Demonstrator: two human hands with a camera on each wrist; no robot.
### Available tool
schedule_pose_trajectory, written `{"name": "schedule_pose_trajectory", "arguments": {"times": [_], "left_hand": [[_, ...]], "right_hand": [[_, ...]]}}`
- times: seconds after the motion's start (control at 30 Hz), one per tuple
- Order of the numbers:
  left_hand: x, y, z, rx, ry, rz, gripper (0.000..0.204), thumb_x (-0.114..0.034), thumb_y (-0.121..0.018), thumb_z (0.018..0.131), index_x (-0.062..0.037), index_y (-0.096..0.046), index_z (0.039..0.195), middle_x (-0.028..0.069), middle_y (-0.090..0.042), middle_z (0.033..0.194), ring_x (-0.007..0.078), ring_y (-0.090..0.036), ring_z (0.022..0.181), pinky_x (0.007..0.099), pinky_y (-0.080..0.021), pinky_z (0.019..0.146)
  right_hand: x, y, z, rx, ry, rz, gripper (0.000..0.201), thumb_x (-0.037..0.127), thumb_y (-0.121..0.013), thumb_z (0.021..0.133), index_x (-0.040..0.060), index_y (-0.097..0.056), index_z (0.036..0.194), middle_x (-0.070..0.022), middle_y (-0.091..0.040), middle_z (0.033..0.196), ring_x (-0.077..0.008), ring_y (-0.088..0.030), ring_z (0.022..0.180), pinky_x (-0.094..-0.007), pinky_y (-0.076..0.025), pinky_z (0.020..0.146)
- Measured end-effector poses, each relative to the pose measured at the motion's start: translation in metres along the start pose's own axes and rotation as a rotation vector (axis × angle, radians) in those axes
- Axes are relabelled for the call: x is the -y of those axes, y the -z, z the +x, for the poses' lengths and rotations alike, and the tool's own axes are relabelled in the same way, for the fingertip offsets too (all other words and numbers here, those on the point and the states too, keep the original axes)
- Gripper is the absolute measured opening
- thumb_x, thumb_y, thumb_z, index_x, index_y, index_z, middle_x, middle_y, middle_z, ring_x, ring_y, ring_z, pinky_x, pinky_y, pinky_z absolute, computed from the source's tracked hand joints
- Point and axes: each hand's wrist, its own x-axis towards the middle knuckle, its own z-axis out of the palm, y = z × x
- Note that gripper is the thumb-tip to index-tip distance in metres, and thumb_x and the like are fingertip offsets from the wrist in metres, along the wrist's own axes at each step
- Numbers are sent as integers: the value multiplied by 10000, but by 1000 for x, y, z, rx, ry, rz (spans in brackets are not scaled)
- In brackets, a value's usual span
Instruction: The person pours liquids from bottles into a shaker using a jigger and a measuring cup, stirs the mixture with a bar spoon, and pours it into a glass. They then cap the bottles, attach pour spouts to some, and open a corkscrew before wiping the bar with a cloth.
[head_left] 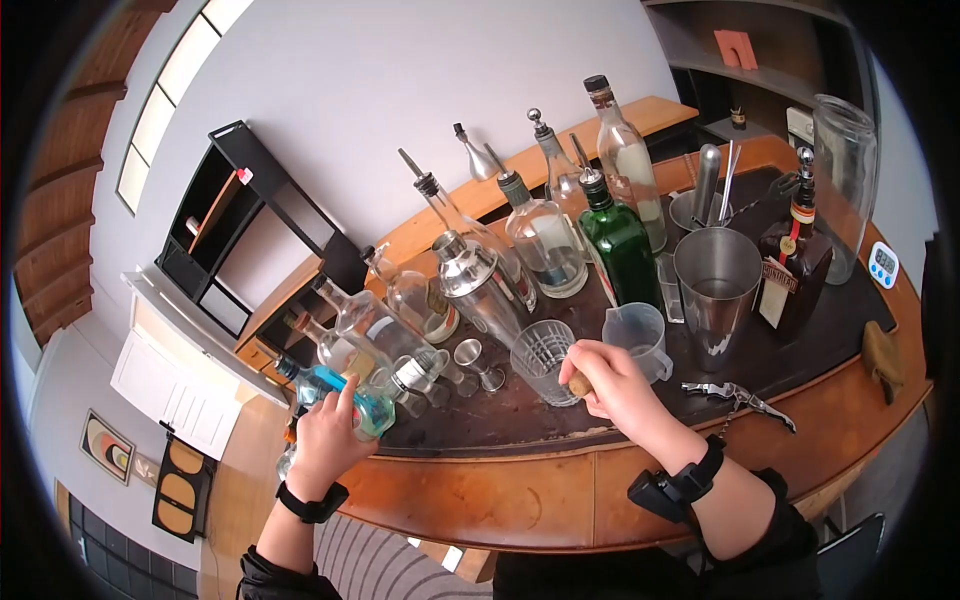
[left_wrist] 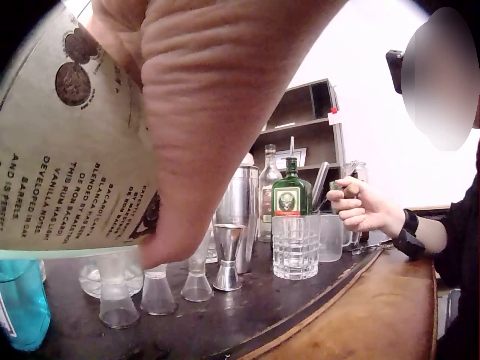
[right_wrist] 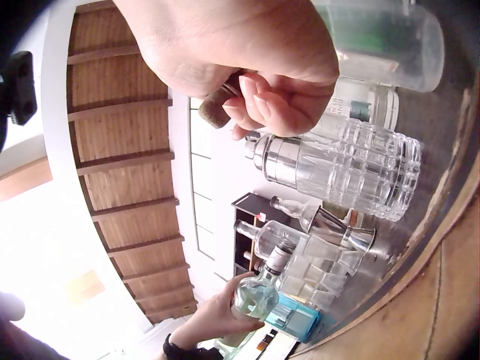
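My left hand (head_left: 330, 435) grips a clear rum bottle (head_left: 376, 412) at the body. The bottle is tilted, its neck pointing right over several small clear glasses (left_wrist: 158, 291). Its printed label (left_wrist: 75, 172) fills the near side of the left wrist view. My right hand (head_left: 625, 390) pinches a short brown cork (right_wrist: 217, 109) between thumb and curled fingers. Beside that hand stands a cut-glass mixing glass (head_left: 540, 362), upright, with the hand overlapping its rim. A steel jigger (head_left: 480, 365) is between the small glasses and the mixing glass.
Behind stand a cobbler shaker (head_left: 470, 275), a green bottle (head_left: 622, 245) and several clear bottles. To the right are a plastic jug (head_left: 635, 335), a steel tin (head_left: 715, 290), a corkscrew (head_left: 740, 395) and a timer (head_left: 883, 265). A blue bottle (left_wrist: 22, 304) stands at the left.
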Motion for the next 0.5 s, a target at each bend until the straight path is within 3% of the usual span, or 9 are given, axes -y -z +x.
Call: {"name": "schedule_pose_trajectory", "arguments": {"times": [0.27, 0.5], "left_hand": [[0, 2, 3, -15, -52, 42, 895, -299, -818, 561, -80, -487, 1363, 84, -616, 849, 276, -655, 779, 366, -539, 653], [2, 1, 6, -4, -49, 56, 900, -295, -818, 545, -77, -496, 1356, 86, -627, 862, 279, -664, 801, 364, -543, 656]], "right_hand": [[0, 1, 1, -28, 12, -53, 328, 303, -477, 988, 73, -589, 782, 37, -451, 655, -48, -398, 560, -221, -315, 494], [-4, 1, 2, -92, 103, -221, 329, 262, -493, 977, 26, -590, 770, -22, -529, 695, -106, -497, 678, -275, -398, 641]]}}
